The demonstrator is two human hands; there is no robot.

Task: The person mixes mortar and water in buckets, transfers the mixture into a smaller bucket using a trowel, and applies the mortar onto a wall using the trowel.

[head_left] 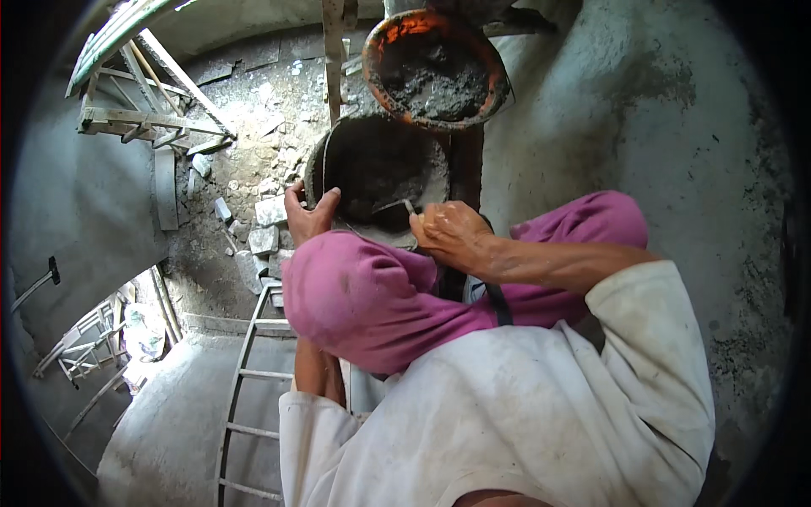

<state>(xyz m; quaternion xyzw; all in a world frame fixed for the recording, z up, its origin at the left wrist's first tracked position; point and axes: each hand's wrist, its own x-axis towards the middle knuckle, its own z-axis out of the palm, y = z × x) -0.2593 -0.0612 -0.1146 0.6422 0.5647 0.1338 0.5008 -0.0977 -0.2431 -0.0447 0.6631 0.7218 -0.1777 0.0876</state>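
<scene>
My left hand (312,215) grips the near left rim of a dark bucket (319,160), thumb inside and a finger outside. Close to the bucket's right rim, my right hand (452,232) is closed on what appears to be a trowel (395,205); its thin bent metal neck shows, while its blade is hard to make out against the dark inside. Grey-brown wet mortar lies in the bucket. Just beyond stands an orange-rimmed bucket (498,93), caked with mortar and holding a rough heap of it.
A ladder (239,397) rises at my lower left. Stone rubble (263,241) covers ground to the left, below a wooden frame (160,118). An upright wooden post (334,63) stands beside the buckets. The plastered wall (676,144) is on the right.
</scene>
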